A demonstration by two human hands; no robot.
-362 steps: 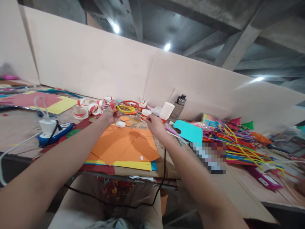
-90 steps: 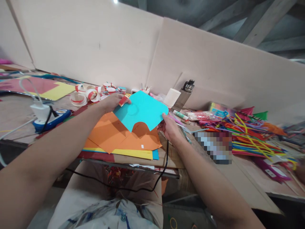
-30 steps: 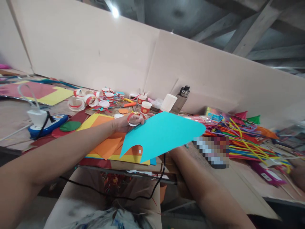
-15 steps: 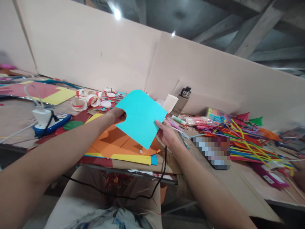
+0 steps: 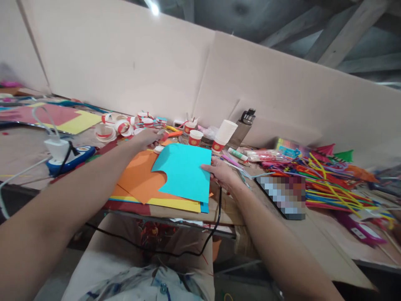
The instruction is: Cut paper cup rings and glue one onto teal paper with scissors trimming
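My right hand (image 5: 222, 172) pinches the right edge of a turquoise paper sheet (image 5: 188, 171), which has a rounded notch cut in its left side. The sheet is held tilted above orange paper (image 5: 134, 173) and yellow paper (image 5: 175, 204) on the table. My left hand (image 5: 151, 138) is off the sheet, beyond its upper left corner, with fingers curled. Something reddish shows at its fingertips, too unclear to name. Just right of those fingers lies a slim orange object (image 5: 174, 134). A white-and-red paper cup (image 5: 196, 137) stands behind the sheet.
Cut cup pieces (image 5: 123, 127) lie at the back left. Stacked paper cups (image 5: 226, 131), a dark bottle (image 5: 242, 127) and a glue stick (image 5: 238, 154) sit behind my right hand. Colourful pipe cleaners (image 5: 326, 179) spread at right. A blue power strip (image 5: 70, 161) is at left; a black cable (image 5: 219, 213) crosses the table edge.
My left hand has let go of the turquoise sheet and moved up towards the back of the table. The sheet has turned and dropped lower in my right hand, uncovering the cups behind.
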